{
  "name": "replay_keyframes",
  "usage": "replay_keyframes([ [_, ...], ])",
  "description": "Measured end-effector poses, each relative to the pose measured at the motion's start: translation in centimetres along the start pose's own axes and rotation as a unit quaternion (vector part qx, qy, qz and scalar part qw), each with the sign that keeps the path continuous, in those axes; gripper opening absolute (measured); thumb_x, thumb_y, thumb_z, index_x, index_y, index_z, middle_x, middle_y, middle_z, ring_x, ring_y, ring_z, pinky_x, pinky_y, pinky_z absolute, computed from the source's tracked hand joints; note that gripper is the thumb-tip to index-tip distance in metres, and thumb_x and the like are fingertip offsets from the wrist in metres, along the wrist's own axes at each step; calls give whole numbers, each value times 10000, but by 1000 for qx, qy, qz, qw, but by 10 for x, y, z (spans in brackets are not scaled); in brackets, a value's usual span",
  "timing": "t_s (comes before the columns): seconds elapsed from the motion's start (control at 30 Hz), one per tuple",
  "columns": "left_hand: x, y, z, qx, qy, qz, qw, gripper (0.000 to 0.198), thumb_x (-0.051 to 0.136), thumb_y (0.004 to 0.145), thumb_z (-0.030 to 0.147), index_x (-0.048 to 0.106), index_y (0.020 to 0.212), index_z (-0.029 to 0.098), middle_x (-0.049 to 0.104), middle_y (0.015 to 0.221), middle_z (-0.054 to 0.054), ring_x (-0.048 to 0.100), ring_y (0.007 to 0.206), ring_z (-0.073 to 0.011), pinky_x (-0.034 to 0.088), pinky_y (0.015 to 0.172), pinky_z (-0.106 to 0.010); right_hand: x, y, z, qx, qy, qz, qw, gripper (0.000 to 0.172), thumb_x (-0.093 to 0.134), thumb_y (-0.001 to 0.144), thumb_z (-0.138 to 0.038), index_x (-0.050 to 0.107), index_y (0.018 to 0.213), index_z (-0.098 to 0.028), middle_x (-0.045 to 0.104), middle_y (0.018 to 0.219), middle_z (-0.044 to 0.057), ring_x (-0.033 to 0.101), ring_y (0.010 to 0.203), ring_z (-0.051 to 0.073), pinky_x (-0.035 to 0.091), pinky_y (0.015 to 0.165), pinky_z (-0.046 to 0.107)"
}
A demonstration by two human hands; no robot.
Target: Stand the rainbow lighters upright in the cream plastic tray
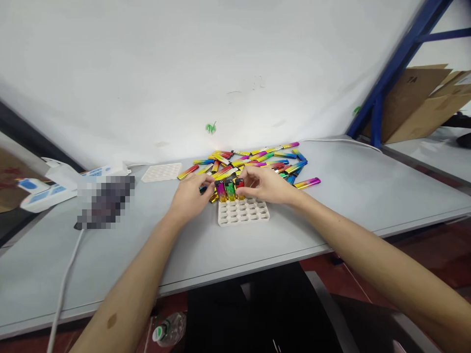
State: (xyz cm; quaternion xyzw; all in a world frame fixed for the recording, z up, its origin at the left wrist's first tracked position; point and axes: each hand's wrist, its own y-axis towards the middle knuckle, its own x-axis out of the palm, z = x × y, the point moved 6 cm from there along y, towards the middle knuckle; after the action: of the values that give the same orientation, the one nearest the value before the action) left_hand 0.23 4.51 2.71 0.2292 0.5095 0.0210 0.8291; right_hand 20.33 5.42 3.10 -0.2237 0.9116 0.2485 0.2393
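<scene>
A white tray with rows of slots (244,214) lies on the table in front of me. In its far row stand three lighters side by side: a purple one (221,191), a green one (230,190) and a red one (240,189). My right hand (267,184) pinches the red lighter between thumb and fingers. Beside the purple lighter, my left hand (193,196) has its fingers curled together, fingertips at that lighter's edge. A bit of blue shows between its thumb and forefinger; whether it is held is unclear. Behind both hands spreads a pile of shiny multicoloured lighters (257,158).
A second white tray (162,172) lies at the back left. Left of it are a white power strip (105,170) and a pixelated dark object (106,201) with a white cable (68,274). Cardboard boxes (423,103) stand beyond the blue frame (397,68). A plastic bottle (171,329) is below the table.
</scene>
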Motion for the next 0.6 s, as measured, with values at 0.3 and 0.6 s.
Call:
replay_keyframes([
  [0.3,4,-3,9,75,93,-71,990,150,573,857,357,610,772,238,711,912,-65,578,1009,-310,459,938,-478,-3,2,7,23,20,5,1000,454,434,994,-570,608,808,-195,670,787,34,612,720,160,430,655,285],
  [0.6,3,-2,11,111,142,-84,980,184,609,837,400,674,764,245,704,873,-73,570,1017,-318,456,958,-493,-26,7,35,80,-117,137,980,325,502,969,-412,594,736,-205,666,717,11,539,642,159,362,627,282],
])
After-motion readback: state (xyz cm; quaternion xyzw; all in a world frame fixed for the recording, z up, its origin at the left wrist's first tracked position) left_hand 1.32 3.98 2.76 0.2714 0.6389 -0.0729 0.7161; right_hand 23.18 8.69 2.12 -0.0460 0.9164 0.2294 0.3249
